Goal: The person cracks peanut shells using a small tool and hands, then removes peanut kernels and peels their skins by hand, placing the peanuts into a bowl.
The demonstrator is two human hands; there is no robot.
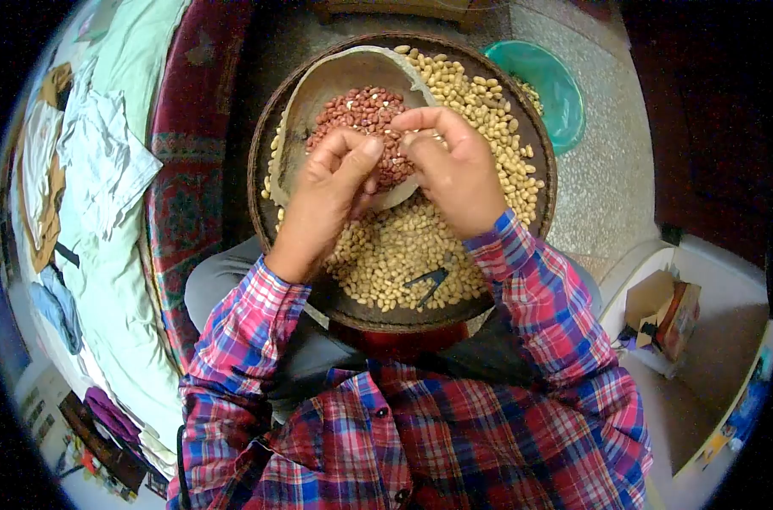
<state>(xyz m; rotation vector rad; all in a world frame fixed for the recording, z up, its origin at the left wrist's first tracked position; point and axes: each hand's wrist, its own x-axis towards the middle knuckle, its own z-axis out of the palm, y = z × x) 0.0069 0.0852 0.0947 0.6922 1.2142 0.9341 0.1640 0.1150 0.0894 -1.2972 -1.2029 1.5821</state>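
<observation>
My left hand (325, 197) and my right hand (460, 170) are close together above a pale, gourd-like bowl (297, 110). Thumb and fingers of each hand are pinched together; whatever is between them is too small or hidden to name. Inside the bowl lies a heap of red-skinned shelled peanuts (362, 108), partly covered by my hands. The bowl rests on a round dark tray (257, 161) with a raised rim. Unshelled peanuts (403, 246) spread over the tray, in front of the bowl and along its right side. A black V-shaped tool (427, 282) lies on them near the front.
A teal bin (543, 89) with shell-like bits inside stands on the floor beyond the tray's right edge. To the left, a bed (123, 255) with a pale green sheet carries clothes (106, 153). A cardboard box (662, 310) sits in a white container at the right.
</observation>
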